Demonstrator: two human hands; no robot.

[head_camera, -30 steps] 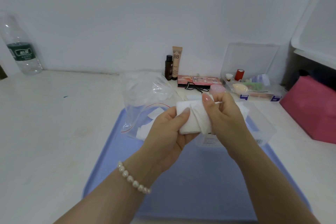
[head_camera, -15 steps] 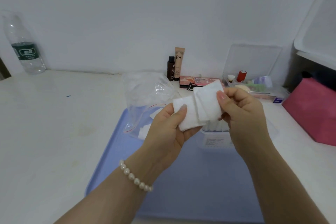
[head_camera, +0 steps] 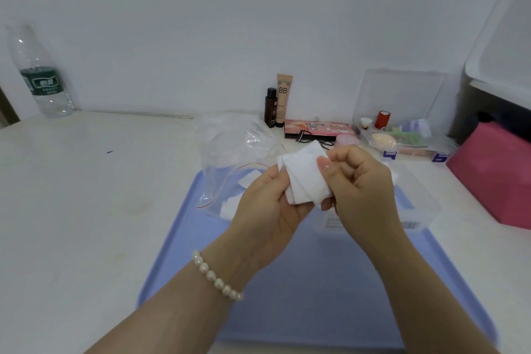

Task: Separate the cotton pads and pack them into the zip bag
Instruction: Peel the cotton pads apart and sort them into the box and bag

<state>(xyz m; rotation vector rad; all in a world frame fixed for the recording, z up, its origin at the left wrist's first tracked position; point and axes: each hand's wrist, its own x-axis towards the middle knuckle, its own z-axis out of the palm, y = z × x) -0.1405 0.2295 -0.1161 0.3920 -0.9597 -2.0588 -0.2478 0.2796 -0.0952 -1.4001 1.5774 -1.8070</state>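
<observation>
Both hands hold a small stack of white cotton pads (head_camera: 304, 178) above the blue tray (head_camera: 301, 290). My left hand (head_camera: 268, 210) grips the stack from the left and below. My right hand (head_camera: 359, 181) pinches the front pad on its right side with thumb and fingers. The clear zip bag (head_camera: 230, 158) with a red seal line lies open at the tray's far left corner, with a few white pads inside near its mouth. A clear plastic box (head_camera: 413, 207) sits on the tray behind my right hand, partly hidden.
At the back stand a dark small bottle (head_camera: 270, 108), a BB cream tube (head_camera: 284, 100), a pink palette (head_camera: 317, 129) and an open clear organiser box (head_camera: 402, 135). A pink pouch (head_camera: 497, 172) lies at right, a water bottle (head_camera: 40, 77) far left.
My right hand peeled a pad up and off the stack, then brought it back down against the stack. The left hand kept its hold almost still.
</observation>
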